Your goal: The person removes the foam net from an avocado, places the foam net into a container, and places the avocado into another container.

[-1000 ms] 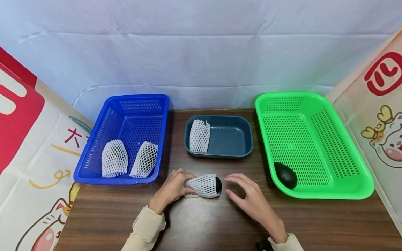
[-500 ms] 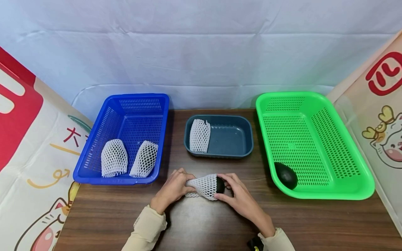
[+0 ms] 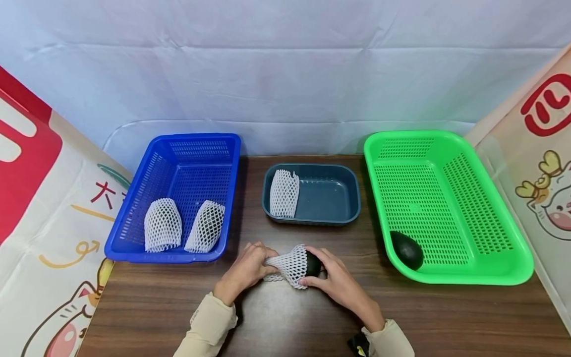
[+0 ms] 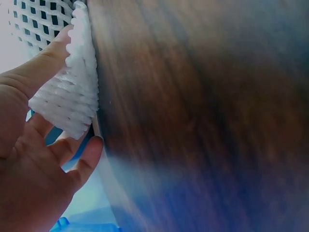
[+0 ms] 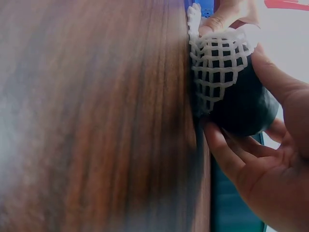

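Note:
A dark avocado [image 3: 314,265] lies partly inside a white foam net sleeve [image 3: 292,267] close over the table. My left hand [image 3: 250,270] pinches the sleeve's gathered tail, thumb on top, as the left wrist view also shows. At the other end, my right hand [image 3: 332,272] grips the avocado with fingers and thumb at the sleeve's mouth. In the right wrist view the avocado's bare rounded end [image 5: 248,108] sticks out of the mesh, with the thumb [image 5: 273,72] on one side and fingers on the other.
On the left, a blue basket [image 3: 232,198] holds two netted fruits [image 3: 162,225]. A dark teal tray [image 3: 325,198] at the back middle holds a foam net sleeve [image 3: 284,194]. To the right, a green basket [image 3: 450,275] has a bare avocado [image 3: 407,250] in its near left corner.
My right hand has moved left and taken hold of the avocado and the sleeve's mouth. The mouth has been drawn wider, with more bare avocado showing. My left hand keeps its grip.

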A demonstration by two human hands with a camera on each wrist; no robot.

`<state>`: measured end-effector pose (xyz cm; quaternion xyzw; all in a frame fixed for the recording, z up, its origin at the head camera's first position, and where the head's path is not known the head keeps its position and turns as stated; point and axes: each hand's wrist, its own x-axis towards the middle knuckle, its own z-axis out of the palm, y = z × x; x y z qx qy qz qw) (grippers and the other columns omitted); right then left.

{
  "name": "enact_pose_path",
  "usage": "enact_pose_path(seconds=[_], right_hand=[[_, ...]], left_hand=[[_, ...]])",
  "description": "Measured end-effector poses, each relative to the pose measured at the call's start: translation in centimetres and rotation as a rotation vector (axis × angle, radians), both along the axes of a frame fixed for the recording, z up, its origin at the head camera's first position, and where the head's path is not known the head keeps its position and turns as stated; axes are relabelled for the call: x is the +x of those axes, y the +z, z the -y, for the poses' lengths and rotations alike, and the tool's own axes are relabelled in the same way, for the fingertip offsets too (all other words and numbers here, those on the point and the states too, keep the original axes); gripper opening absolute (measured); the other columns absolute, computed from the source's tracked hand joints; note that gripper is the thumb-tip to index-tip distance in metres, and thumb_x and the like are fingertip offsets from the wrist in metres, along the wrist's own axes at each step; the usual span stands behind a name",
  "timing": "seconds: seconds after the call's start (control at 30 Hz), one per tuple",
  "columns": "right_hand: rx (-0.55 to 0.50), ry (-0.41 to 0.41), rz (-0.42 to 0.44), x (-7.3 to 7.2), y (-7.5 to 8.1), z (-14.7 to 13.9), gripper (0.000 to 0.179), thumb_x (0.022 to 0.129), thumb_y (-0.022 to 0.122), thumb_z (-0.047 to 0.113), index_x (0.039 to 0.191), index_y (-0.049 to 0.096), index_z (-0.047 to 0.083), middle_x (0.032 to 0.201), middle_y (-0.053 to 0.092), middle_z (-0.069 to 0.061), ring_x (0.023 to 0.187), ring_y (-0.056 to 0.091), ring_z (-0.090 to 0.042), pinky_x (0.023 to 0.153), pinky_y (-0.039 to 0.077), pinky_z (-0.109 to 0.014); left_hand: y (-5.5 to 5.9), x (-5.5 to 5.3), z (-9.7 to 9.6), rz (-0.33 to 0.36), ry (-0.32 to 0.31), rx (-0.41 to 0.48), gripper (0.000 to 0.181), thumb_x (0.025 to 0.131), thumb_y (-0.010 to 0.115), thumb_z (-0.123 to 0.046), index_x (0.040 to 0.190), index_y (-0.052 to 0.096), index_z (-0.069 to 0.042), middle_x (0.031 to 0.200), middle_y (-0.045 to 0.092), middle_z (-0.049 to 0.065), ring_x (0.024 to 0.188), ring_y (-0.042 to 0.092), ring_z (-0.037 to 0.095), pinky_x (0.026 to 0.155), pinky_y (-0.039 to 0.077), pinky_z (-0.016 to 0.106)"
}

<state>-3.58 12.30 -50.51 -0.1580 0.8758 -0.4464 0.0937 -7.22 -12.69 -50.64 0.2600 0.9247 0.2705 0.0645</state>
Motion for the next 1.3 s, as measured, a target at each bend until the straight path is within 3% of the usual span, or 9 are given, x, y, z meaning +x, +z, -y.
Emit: enact_pose_path(seconds=[0.13, 0.4, 0.6, 0.7, 0.87, 0.97, 1.07, 1.3], right_hand=[[-0.013, -0.009, 0.001, 0.1, 0.1, -0.1, 0.070, 0.081, 0.077, 0.039, 0.143, 0.052, 0.017, 0.132, 0.061, -0.002, 0.123, 0.057, -0.020, 0.102, 0.046, -0.047], [-0.015, -0.081, -0.023, 0.4, 0.5, -0.5, 0.069, 0.075, 0.084, 0.036, 0.137, 0.055, 0.020, 0.125, 0.061, 0.001, 0.115, 0.059, -0.016, 0.096, 0.049, -0.042], [-0.017, -0.155, -0.083, 0.5, 1.3, -1.4, 0.073, 0.075, 0.085, 0.035, 0.137, 0.054, 0.012, 0.130, 0.060, -0.002, 0.115, 0.057, -0.016, 0.090, 0.050, -0.040], [-0.015, -0.202, -0.114, 0.5, 1.9, -2.0, 0.073, 0.075, 0.085, 0.033, 0.137, 0.053, 0.012, 0.130, 0.059, -0.004, 0.104, 0.054, -0.012, 0.082, 0.048, -0.032], [-0.031, -0.286, -0.213, 0.6, 3.0, -3.1, 0.073, 0.072, 0.089, 0.024, 0.134, 0.054, 0.011, 0.124, 0.061, -0.004, 0.092, 0.049, -0.005, 0.075, 0.044, -0.027], [-0.063, -0.327, -0.259, 0.6, 3.8, -3.7, 0.074, 0.069, 0.091, 0.019, 0.132, 0.054, 0.011, 0.124, 0.063, -0.004, 0.094, 0.051, -0.001, 0.075, 0.043, -0.022], [-0.110, -0.348, -0.308, 0.7, 4.6, -4.3, 0.076, 0.067, 0.092, 0.013, 0.132, 0.054, 0.011, 0.125, 0.063, -0.005, 0.100, 0.053, 0.003, 0.077, 0.042, -0.015], [-0.226, -0.428, -0.450, 1.0, 6.6, -6.1, 0.085, 0.058, 0.089, -0.010, 0.133, 0.050, -0.003, 0.128, 0.058, -0.010, 0.100, 0.060, 0.010, 0.081, 0.045, -0.005]], left_hand=[[0.1, 0.1, 0.0, -0.005, -0.005, 0.004, 0.017, 0.073, 0.083, -0.027, 0.090, 0.077, -0.025, 0.090, 0.076, -0.013, 0.081, 0.061, 0.008, 0.080, 0.045, 0.033], [0.7, 0.3, 0.4, -0.019, -0.006, 0.044, 0.020, 0.080, 0.080, -0.025, 0.098, 0.077, -0.020, 0.095, 0.076, -0.008, 0.086, 0.067, 0.013, 0.078, 0.051, 0.029], [1.7, 0.3, 0.8, -0.047, 0.023, 0.071, 0.022, 0.082, 0.079, -0.025, 0.104, 0.077, -0.021, 0.099, 0.076, -0.009, 0.083, 0.065, 0.011, 0.076, 0.050, 0.030], [2.3, 0.3, 0.9, -0.058, 0.043, 0.087, 0.025, 0.083, 0.078, -0.023, 0.108, 0.075, -0.021, 0.102, 0.076, -0.010, 0.083, 0.063, 0.010, 0.077, 0.050, 0.030], [3.2, 0.2, 0.9, -0.093, 0.081, 0.156, 0.031, 0.087, 0.075, -0.018, 0.118, 0.070, -0.017, 0.108, 0.074, -0.004, 0.091, 0.066, 0.013, 0.082, 0.052, 0.035], [3.5, 0.1, 0.7, -0.126, 0.101, 0.199, 0.038, 0.090, 0.072, -0.015, 0.127, 0.063, -0.015, 0.113, 0.072, 0.000, 0.099, 0.066, 0.015, 0.086, 0.052, 0.038], [3.8, -0.1, 0.4, -0.144, 0.138, 0.234, 0.040, 0.092, 0.069, -0.013, 0.130, 0.057, -0.014, 0.116, 0.069, 0.005, 0.102, 0.065, 0.017, 0.087, 0.052, 0.040], [4.4, -0.6, -0.8, -0.169, 0.308, 0.325, 0.023, 0.095, 0.063, -0.015, 0.114, 0.053, -0.008, 0.100, 0.067, 0.011, 0.087, 0.064, 0.020, 0.072, 0.052, 0.038]])
